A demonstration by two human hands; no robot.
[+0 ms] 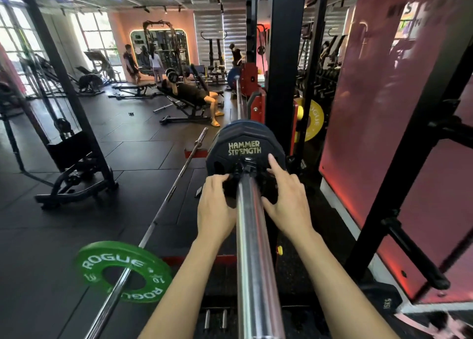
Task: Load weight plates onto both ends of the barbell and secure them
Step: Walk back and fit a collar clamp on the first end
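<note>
The barbell sleeve [252, 249] runs straight away from me in the middle of the head view. Dark Hammer Strength plates [243, 139] sit on it, stacked against the rack. A black collar [247, 168] rings the sleeve right against the nearest plate. My left hand [216, 205] grips the collar's left side. My right hand [288, 200] holds its right side, with the index finger stretched onto the plate face. At the bar's far end hangs a blue plate [232, 77].
A second barbell [163, 205] with a green Rogue plate [122, 271] lies on the floor at the left. Black rack uprights [284, 57] stand to the right, with a yellow plate [313, 120] stored behind. People train on benches farther back.
</note>
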